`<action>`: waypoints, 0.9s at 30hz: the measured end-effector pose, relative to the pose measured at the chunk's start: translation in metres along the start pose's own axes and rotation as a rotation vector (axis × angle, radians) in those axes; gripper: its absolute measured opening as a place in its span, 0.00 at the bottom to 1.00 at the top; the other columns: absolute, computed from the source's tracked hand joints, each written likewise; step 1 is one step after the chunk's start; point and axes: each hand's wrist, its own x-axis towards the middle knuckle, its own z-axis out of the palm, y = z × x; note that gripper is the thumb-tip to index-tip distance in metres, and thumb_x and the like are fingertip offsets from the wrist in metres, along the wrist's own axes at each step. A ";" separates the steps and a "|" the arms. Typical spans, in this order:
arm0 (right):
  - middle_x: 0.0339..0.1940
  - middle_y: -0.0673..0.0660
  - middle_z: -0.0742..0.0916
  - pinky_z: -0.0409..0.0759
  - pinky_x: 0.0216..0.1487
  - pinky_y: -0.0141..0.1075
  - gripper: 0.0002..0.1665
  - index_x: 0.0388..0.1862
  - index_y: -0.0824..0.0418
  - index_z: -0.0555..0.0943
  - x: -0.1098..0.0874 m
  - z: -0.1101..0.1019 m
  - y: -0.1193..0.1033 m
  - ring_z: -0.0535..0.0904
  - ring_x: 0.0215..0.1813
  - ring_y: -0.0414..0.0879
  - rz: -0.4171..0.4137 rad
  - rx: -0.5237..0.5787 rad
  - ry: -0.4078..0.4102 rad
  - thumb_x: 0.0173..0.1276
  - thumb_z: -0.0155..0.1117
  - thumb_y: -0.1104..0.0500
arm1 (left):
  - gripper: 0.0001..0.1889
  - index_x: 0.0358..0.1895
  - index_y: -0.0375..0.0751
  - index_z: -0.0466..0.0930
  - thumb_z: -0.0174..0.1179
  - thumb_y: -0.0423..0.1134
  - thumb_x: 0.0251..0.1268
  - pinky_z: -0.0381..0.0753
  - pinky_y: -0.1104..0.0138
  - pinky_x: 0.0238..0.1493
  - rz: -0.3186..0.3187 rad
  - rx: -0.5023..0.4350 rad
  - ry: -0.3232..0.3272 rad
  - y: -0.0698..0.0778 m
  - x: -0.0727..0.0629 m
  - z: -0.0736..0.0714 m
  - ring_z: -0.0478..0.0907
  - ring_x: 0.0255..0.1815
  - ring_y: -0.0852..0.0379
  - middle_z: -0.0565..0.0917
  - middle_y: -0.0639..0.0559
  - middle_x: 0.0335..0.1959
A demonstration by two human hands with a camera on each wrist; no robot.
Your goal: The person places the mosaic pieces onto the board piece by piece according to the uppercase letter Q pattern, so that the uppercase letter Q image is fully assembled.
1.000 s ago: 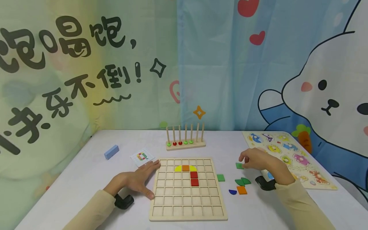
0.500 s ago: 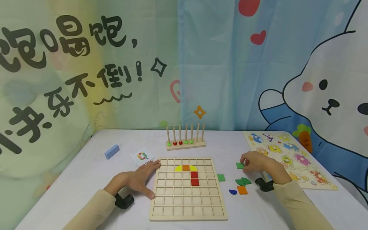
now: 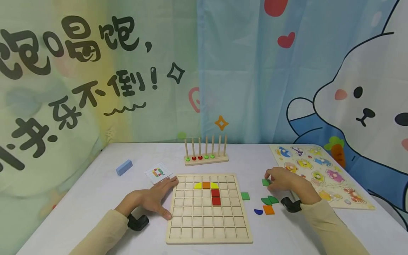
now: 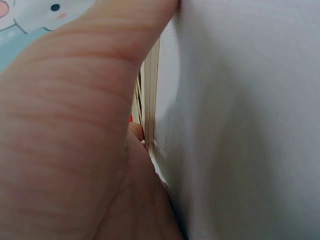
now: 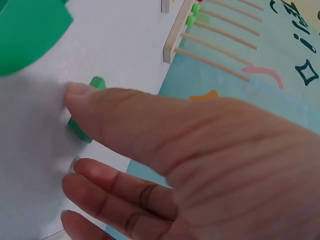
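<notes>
In the head view my left hand point(image 3: 153, 199) rests on the left edge of the wooden grid board point(image 3: 191, 225), fingers and thumb spread. The board holds an orange tile point(image 3: 206, 185), two yellow corner pieces point(image 3: 198, 185) and two red tiles point(image 3: 215, 201). My right hand point(image 3: 282, 180) pinches a green square tile point(image 3: 265, 182) at the table surface, right of the board. In the right wrist view the thumb point(image 5: 110, 112) covers part of that green tile point(image 5: 80, 131); the index fingertip is hidden there. Below lie green leaf-shaped pieces point(image 3: 266, 201), an orange square point(image 3: 268, 210) and a blue half-round piece point(image 3: 258, 212).
Another green square point(image 3: 245, 196) lies against the board's right side. A pattern card point(image 3: 158, 173) and a blue block point(image 3: 124, 167) are at the back left. A peg stand with beads point(image 3: 206, 161) stands behind the board. An animal puzzle board point(image 3: 331, 191) lies at the right.
My right hand has shifted slightly, its thumb and index finger closing in on the green square tile. The left hand stays on the board's edge.
</notes>
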 end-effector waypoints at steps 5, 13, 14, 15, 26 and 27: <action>0.45 0.62 0.83 0.80 0.52 0.50 0.22 0.51 0.64 0.79 -0.001 0.000 -0.009 0.76 0.44 0.52 0.006 -0.049 -0.011 0.59 0.73 0.60 | 0.64 0.77 0.34 0.41 0.72 0.63 0.46 0.41 0.40 0.75 -0.007 -0.003 0.004 0.000 -0.001 0.000 0.35 0.79 0.34 0.40 0.38 0.80; 0.47 0.60 0.79 0.80 0.48 0.48 0.24 0.48 0.58 0.77 -0.011 -0.004 -0.023 0.73 0.43 0.51 0.107 -0.065 -0.124 0.53 0.77 0.62 | 0.64 0.77 0.34 0.41 0.72 0.62 0.46 0.42 0.40 0.76 -0.012 0.000 0.007 0.002 -0.001 -0.001 0.35 0.79 0.35 0.40 0.39 0.80; 0.46 0.60 0.79 0.80 0.46 0.46 0.24 0.47 0.58 0.76 -0.012 -0.004 -0.024 0.73 0.42 0.51 0.112 -0.058 -0.143 0.53 0.77 0.63 | 0.64 0.77 0.34 0.41 0.72 0.62 0.46 0.42 0.40 0.76 -0.011 0.001 0.007 0.001 -0.001 -0.001 0.35 0.79 0.35 0.40 0.39 0.80; 0.45 0.59 0.80 0.79 0.45 0.44 0.25 0.46 0.58 0.76 -0.013 -0.004 -0.025 0.73 0.42 0.51 0.112 -0.051 -0.158 0.52 0.78 0.64 | 0.64 0.77 0.35 0.41 0.72 0.62 0.46 0.42 0.40 0.76 -0.010 0.001 0.006 0.001 -0.001 -0.001 0.35 0.79 0.35 0.40 0.39 0.80; 0.33 0.54 0.79 0.76 0.37 0.37 0.15 0.38 0.59 0.76 -0.013 0.001 -0.025 0.73 0.35 0.47 0.047 -0.009 -0.134 0.56 0.74 0.65 | 0.65 0.77 0.34 0.40 0.71 0.65 0.46 0.41 0.39 0.75 0.008 -0.005 -0.008 0.000 -0.002 0.000 0.34 0.79 0.33 0.39 0.37 0.80; 0.32 0.53 0.79 0.75 0.37 0.36 0.14 0.38 0.59 0.76 -0.012 0.001 -0.025 0.73 0.34 0.47 0.041 -0.012 -0.120 0.58 0.73 0.65 | 0.65 0.77 0.34 0.40 0.71 0.64 0.46 0.40 0.39 0.75 0.010 -0.006 -0.008 0.001 -0.002 0.000 0.34 0.79 0.33 0.39 0.37 0.80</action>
